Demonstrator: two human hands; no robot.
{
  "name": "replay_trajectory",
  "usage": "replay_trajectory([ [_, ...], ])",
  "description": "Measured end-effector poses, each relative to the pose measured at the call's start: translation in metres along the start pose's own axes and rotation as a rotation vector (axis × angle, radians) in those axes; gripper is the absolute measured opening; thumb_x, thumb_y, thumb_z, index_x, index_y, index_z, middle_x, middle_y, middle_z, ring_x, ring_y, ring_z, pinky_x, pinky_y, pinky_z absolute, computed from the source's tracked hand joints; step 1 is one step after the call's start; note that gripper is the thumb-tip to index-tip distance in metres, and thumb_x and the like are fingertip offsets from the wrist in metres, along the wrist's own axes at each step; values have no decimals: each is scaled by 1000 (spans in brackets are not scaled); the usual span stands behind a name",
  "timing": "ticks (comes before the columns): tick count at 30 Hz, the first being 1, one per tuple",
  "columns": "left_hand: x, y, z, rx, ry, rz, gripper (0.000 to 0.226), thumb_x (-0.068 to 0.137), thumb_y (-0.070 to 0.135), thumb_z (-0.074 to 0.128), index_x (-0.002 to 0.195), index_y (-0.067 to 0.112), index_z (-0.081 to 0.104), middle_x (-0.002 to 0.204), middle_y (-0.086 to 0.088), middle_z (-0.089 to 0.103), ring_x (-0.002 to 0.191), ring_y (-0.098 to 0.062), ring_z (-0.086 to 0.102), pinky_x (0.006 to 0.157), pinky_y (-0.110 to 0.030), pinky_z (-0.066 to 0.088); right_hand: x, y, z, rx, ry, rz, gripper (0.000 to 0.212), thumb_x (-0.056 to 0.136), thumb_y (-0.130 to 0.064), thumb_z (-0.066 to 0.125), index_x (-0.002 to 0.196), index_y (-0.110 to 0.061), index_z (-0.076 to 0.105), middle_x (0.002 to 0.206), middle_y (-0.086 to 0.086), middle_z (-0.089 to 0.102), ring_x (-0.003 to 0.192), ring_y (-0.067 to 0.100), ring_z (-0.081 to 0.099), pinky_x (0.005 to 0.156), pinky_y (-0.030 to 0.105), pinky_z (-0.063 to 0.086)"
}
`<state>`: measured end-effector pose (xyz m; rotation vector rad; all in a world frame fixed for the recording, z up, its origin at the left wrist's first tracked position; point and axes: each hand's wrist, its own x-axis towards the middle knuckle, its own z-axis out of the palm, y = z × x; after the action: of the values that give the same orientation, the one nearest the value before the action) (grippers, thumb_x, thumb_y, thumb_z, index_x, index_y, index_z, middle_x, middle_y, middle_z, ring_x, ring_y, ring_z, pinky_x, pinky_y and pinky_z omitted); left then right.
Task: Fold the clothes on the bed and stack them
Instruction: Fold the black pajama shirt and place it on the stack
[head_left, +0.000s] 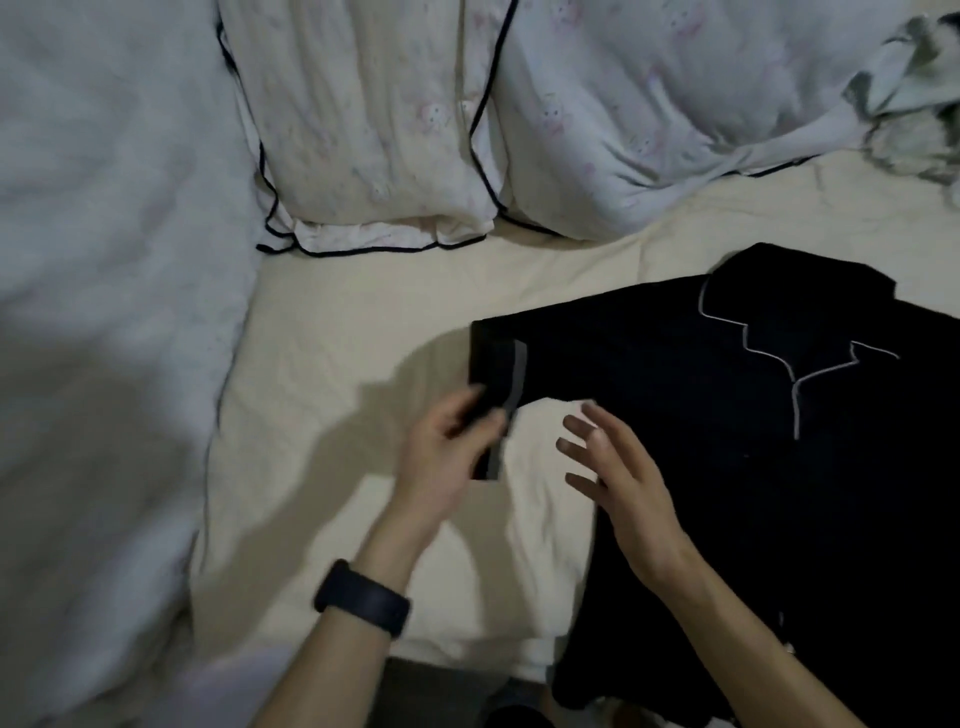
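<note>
A black pyjama shirt (753, 415) with pale grey piping on its collar lies spread on the cream bed sheet (363, 322), front up, at the right. Its left sleeve reaches out toward the middle of the bed. My left hand (447, 457) grips the grey-banded cuff (506, 395) of that sleeve and lifts it slightly off the sheet. My right hand (618, 478) hovers with fingers spread over the shirt's left edge, just right of the cuff, holding nothing. A black band sits on my left wrist.
Two white pillows with dark piping (374, 130) (665, 114) lie at the head of the bed. A white duvet (104, 260) is bunched along the left side. A crumpled pale green and white garment (919, 98) sits in the far right corner.
</note>
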<state>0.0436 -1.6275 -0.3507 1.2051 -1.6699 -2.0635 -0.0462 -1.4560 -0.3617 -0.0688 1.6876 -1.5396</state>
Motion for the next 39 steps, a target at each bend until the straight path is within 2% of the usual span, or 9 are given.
replay_trajectory([
  [2, -27, -5, 60, 82, -251, -21, 29, 92, 7, 71, 102, 34, 75, 98, 11, 78, 91, -1, 71, 78, -15, 53, -24, -13, -30, 23, 37, -43, 75, 76, -68, 74, 139, -30, 58, 131, -7, 68, 119, 12, 66, 95, 34, 56],
  [6, -78, -25, 180, 207, -648, -168, 26, 89, 22, 71, 114, 28, 75, 110, 4, 76, 110, -12, 69, 101, -36, 52, -77, -14, -129, 27, 415, -94, 16, 89, -41, 72, 96, -28, 77, 97, 3, 78, 93, 21, 75, 73, 27, 59],
  [10, -105, -54, 253, 325, -786, -264, 22, 87, 37, 70, 108, 42, 74, 104, 12, 74, 98, 5, 67, 81, -9, 48, -117, 29, -250, 395, 646, 142, 11, 95, -23, 68, 98, -19, 78, 105, 10, 77, 96, 31, 75, 77, 39, 59],
  [12, -103, -77, 270, 473, -662, -223, 23, 91, 34, 68, 113, 37, 72, 109, 13, 71, 102, 3, 65, 89, -15, 50, -126, 64, -304, 484, 775, 275, 18, 96, -22, 66, 113, -17, 72, 114, 7, 74, 100, 31, 72, 83, 40, 53],
  [15, -87, -115, 286, 993, -419, -58, 44, 94, 33, 62, 138, 30, 52, 139, 5, 47, 130, -17, 46, 110, -34, 41, -133, 117, -367, 377, 838, 422, 67, 96, -46, 65, 149, -12, 44, 124, 5, 62, 111, 26, 62, 96, 45, 48],
  [19, -49, -139, 287, 1486, -170, 147, 70, 91, 30, 59, 154, 26, 29, 163, -8, 19, 147, -31, 23, 118, -46, 28, -132, 164, -391, 59, 719, 454, 101, 70, -72, 76, 144, -10, 44, 124, 16, 64, 111, 38, 64, 99, 57, 51],
  [27, -8, -157, 273, 1660, -229, -139, 68, 100, 46, 45, 158, 43, 10, 168, -1, 5, 147, -38, 22, 115, -52, 29, -119, 207, -414, 56, 815, 505, 65, 103, -33, 58, 156, -7, 31, 155, 15, 44, 141, 39, 43, 114, 52, 39],
  [34, -16, -161, 277, 1739, -46, -97, 63, 99, 46, 42, 157, 27, 24, 158, -10, 29, 139, -36, 34, 107, -48, 33, -144, 222, -435, -35, 805, 587, 45, 97, -20, 67, 133, -2, 46, 111, 10, 61, 106, 34, 59, 91, 46, 49],
  [39, -13, -149, 268, 1668, 5, 52, 64, 90, 25, 60, 150, 20, 39, 149, -15, 36, 130, -37, 40, 101, -48, 39, -143, 192, -419, -463, 808, 397, 58, 89, -23, 74, 137, -4, 48, 139, 24, 45, 129, 44, 41, 108, 52, 37],
])
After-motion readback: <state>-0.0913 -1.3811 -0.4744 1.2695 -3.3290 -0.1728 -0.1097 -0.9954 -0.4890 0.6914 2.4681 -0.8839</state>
